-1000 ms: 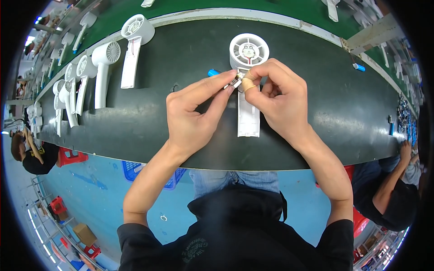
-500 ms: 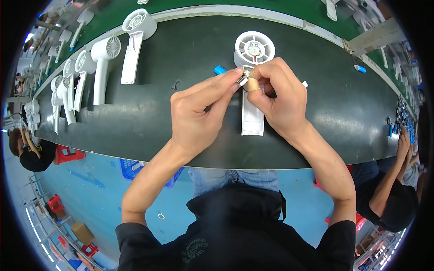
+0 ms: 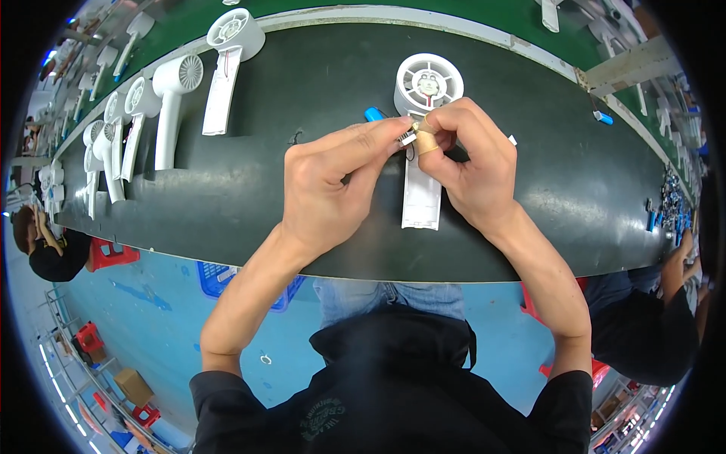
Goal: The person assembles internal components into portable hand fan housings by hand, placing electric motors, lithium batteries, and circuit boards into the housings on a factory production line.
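An unfinished white handheld fan [image 3: 421, 198] lies in front of me, its round head away from me and its open handle toward me. Over the top of that handle, my left hand [image 3: 329, 185] pinches a small circuit board [image 3: 408, 139] with a white part on it. My right hand [image 3: 476, 163], with tan finger covers on thumb and forefinger, closes its tips against the same board. What sits between those right fingertips is too small to make out. A blue cylindrical battery [image 3: 373, 114] shows just beyond my left fingertips.
White fans [image 3: 175, 110] stand and lie at the left of the dark green worktable [image 3: 318, 76]. A blue cell [image 3: 603, 117] lies far right, near a pile of blue parts [image 3: 671, 200] by a co-worker [image 3: 643, 333]. Beneath the table edge is a blue basket [image 3: 280, 301].
The fingertips of both hands stay together at the board, which has tilted slightly. The co-worker's arm at the right has drawn back from the pile.
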`<state>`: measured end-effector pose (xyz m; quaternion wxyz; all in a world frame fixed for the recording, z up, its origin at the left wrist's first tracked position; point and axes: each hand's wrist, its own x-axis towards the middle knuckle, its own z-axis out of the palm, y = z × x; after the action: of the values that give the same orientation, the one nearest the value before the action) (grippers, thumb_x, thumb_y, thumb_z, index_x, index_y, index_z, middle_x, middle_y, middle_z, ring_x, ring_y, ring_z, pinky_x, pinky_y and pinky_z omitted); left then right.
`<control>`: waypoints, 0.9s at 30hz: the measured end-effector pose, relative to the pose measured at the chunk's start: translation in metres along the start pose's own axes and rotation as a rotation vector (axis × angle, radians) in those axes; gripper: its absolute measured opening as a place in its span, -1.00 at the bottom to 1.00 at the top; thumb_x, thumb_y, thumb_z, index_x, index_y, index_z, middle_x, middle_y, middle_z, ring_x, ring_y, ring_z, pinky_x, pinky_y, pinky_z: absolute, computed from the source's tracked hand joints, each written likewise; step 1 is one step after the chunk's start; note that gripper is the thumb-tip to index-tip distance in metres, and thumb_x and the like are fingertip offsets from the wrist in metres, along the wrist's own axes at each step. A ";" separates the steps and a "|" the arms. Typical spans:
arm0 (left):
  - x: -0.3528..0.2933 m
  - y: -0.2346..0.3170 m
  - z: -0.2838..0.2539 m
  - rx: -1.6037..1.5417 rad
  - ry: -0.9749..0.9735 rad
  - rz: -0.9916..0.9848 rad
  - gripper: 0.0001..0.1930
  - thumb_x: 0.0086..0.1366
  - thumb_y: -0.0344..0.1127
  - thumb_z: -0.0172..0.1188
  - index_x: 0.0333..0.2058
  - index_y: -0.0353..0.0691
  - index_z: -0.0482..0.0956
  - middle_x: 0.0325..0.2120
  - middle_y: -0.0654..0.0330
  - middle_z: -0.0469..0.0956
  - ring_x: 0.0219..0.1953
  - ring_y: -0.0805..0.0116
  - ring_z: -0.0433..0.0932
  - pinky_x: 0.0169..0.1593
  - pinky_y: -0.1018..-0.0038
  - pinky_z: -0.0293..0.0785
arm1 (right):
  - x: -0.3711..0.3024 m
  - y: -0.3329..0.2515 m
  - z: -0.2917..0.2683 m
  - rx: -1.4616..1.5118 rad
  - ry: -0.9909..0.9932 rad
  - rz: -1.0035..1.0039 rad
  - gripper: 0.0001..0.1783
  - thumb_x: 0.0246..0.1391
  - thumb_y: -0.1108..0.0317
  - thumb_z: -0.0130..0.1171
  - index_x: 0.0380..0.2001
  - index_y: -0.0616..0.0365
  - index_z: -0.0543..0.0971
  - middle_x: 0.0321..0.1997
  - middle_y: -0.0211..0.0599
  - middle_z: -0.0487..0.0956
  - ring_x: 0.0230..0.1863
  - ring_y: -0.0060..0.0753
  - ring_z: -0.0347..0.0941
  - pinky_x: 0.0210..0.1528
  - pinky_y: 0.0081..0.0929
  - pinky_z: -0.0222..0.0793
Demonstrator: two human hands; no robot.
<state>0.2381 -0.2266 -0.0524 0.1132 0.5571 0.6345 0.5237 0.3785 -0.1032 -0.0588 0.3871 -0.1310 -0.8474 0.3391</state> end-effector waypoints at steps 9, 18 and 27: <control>0.006 0.006 0.007 -0.138 0.000 -0.117 -0.58 0.07 -0.60 0.28 -0.04 -0.35 0.48 -0.12 0.00 0.47 -0.15 0.18 0.54 -0.02 0.35 0.49 | -0.002 -0.010 -0.017 -0.028 0.025 0.246 -0.82 0.05 0.60 0.25 -0.25 0.26 0.52 -0.36 -0.37 0.52 -0.39 -0.62 0.41 -0.35 -0.62 0.38; 0.009 0.016 0.018 0.102 -0.028 -0.191 -0.54 0.15 -0.50 0.18 0.06 -0.27 0.35 -0.27 0.08 0.46 -0.18 0.09 0.43 -0.04 0.22 0.22 | 0.014 -0.012 -0.012 0.666 0.086 0.565 -0.76 0.41 0.33 -0.12 -0.05 0.24 0.45 -0.26 -0.26 0.59 -0.41 -0.59 0.48 -0.36 -0.63 0.40; 0.109 -0.023 -0.143 0.050 0.411 -0.390 -0.66 0.28 -0.39 0.20 0.03 -0.24 0.50 -0.31 0.19 0.57 -0.26 0.37 0.51 -0.13 0.41 0.47 | 0.144 0.071 -0.009 0.066 -0.019 0.536 -0.65 0.24 0.12 0.19 -0.09 0.17 0.54 -0.38 -0.38 0.60 -0.55 -0.66 0.39 -0.50 -0.66 0.27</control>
<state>0.0818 -0.2097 0.0387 0.0669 0.3091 0.7521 0.5782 0.2866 0.0228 -0.0207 0.2795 -0.3347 -0.7745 0.4583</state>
